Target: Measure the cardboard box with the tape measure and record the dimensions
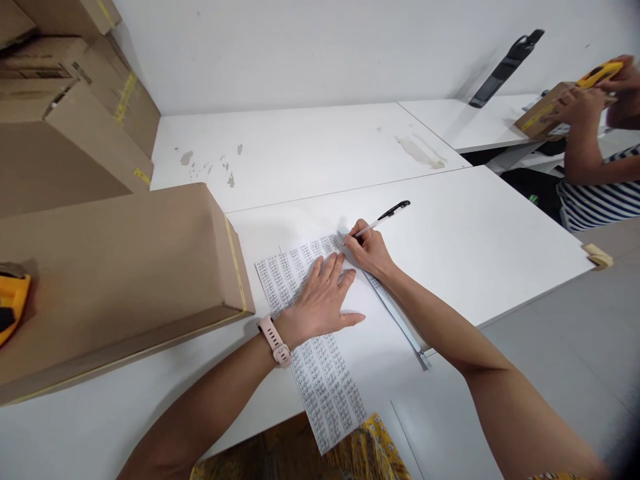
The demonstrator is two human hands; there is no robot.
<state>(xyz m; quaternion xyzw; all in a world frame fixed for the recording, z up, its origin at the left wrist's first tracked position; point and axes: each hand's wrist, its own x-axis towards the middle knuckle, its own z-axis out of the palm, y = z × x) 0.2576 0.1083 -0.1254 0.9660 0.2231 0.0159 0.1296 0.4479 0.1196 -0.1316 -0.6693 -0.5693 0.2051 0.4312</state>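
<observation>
A long sheet of paper (pixel 327 387) covered in rows of small handwriting lies on the white table, its near end hanging past the edge. My left hand (pixel 323 297) rests flat on it with the fingers spread, a pink watch band (pixel 275 342) round the wrist. At the sheet's far right corner my right hand (pixel 370 250) grips a pen (pixel 385 217) with a white barrel and black clip end, tip down at the paper. The paper's right side is folded or curled up, partly under my right forearm.
A large cardboard box (pixel 125 267) stands at the left, with a yellow tool (pixel 13 303) on it. More boxes (pixel 75 127) are stacked behind. A dark bottle (pixel 505 70) stands at the back right. A co-worker's hands (pixel 583 107) hold a yellow tape dispenser (pixel 600 73) at a small box (pixel 540 113).
</observation>
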